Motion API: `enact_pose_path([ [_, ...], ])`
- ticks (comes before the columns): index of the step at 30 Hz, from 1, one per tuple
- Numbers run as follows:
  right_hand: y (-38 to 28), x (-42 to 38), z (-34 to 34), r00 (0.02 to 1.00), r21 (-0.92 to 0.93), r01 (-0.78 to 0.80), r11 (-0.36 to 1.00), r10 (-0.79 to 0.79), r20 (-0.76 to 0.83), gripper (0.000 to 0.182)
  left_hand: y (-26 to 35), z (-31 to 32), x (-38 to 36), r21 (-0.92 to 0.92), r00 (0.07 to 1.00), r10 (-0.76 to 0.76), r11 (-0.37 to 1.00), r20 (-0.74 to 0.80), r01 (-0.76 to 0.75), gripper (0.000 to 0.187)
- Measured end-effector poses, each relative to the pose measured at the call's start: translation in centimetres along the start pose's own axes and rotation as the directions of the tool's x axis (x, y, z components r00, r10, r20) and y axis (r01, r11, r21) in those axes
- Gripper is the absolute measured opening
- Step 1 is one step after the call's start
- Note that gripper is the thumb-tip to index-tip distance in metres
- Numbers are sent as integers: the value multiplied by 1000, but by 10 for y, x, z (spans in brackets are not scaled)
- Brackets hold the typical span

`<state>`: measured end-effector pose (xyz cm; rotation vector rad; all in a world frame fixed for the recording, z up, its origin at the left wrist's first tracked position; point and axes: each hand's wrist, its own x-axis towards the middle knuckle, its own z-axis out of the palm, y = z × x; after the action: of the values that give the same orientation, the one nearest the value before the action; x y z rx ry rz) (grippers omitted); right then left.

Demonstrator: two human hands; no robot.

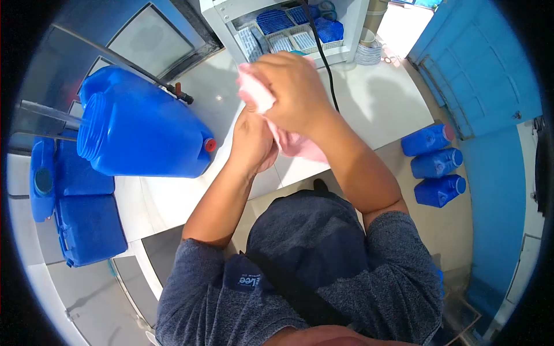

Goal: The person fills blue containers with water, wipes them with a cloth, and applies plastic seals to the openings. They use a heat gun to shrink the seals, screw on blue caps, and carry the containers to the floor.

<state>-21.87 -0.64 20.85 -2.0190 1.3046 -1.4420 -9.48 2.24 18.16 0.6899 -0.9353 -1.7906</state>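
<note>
A pink cloth is bunched between my two hands above the white counter. My right hand, the higher one, is closed around the upper part of the cloth, and a pale fold sticks out by its fingers. Just below and to the left, my left hand grips the cloth too, thumb pointing up. A loose end hangs beneath my right wrist. Whether anything is wrapped inside the cloth is hidden. To the left of my hands, a large blue jerrycan with a red cap lies on the counter, its wide mouth facing left.
A pipe with an orange-handled tap crosses above the jerrycan. More blue containers stand at left. Behind my hands is a white shelf unit with baskets, and a black cable hangs there. Three blue jugs stand at right.
</note>
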Motion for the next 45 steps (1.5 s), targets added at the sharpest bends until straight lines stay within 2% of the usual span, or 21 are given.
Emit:
enact_pose_path([
  [2,-11,1,4,939,-174,327,929,-299,170,27,3,-6,1,-30,992,-26,999,-122,22,80],
  [4,-5,-11,15,883,-95,466,880,-455,118,33,7,-29,2,-554,960,171,833,220,-22,85],
  [8,-3,-56,24,846,-194,532,824,-510,155,49,26,-23,0,-378,962,275,891,8,-251,86],
  [9,-4,-67,32,900,-237,426,873,-436,10,52,14,-33,4,111,918,377,924,-121,-365,74],
  [10,-2,-73,40,926,-262,309,914,-352,-138,55,-2,-45,5,-169,970,218,957,-111,-235,56],
  [12,11,-58,52,890,-120,170,978,-204,-407,61,11,-17,-5,-77,933,349,931,-83,-355,57],
  [15,11,-47,42,918,565,-77,822,279,-281,53,7,-31,-13,-48,951,308,951,42,-306,63],
  [17,27,-37,25,894,856,-267,443,444,49,51,7,-34,-24,252,966,255,933,41,-257,62],
  [18,30,-30,14,932,739,-212,640,359,-44,53,12,-32,-30,472,981,191,861,42,-188,60],
  [21,13,-22,-2,909,673,-408,618,344,236,46,32,-28,-35,678,991,43,725,128,-119,48],
  [22,9,-18,-1,997,346,-19,938,-7,72,41,36,-31,-31,704,988,-13,703,153,-100,45],
  [23,4,-14,0,915,-84,402,912,-396,74,36,36,-38,-25,716,948,-5,657,318,-237,44],
  [27,12,-3,2,841,109,541,834,-540,-42,29,36,-39,-29,636,937,85,714,338,-294,57],
  [30,20,-11,27,973,574,224,788,-151,-172,30,32,-21,-29,95,972,236,967,-1,-235,66],
  [32,19,-15,39,978,815,151,560,35,-205,43,24,-9,-11,-99,895,441,889,-71,-446,63],
  [35,8,-28,55,958,812,148,565,122,-259,45,19,-10,5,-92,851,432,875,-298,-476,49],
  [38,-2,-35,60,916,800,145,582,227,-332,49,18,-9,-6,-21,885,440,894,-153,-448,59],
  [40,3,-22,30,970,779,-19,627,201,-138,41,16,-12,-15,-86,899,416,899,-138,-429,60],
  [42,2,-11,5,985,677,-167,717,156,77,40,20,-23,-30,216,957,290,936,-30,-277,60],
  [44,-2,0,-2,990,523,-85,848,13,139,34,22,-33,-39,410,988,151,900,18,-145,56],
  [45,-6,5,6,963,204,268,942,-271,-13,26,14,-43,-36,464,980,170,863,104,-199,57],
])
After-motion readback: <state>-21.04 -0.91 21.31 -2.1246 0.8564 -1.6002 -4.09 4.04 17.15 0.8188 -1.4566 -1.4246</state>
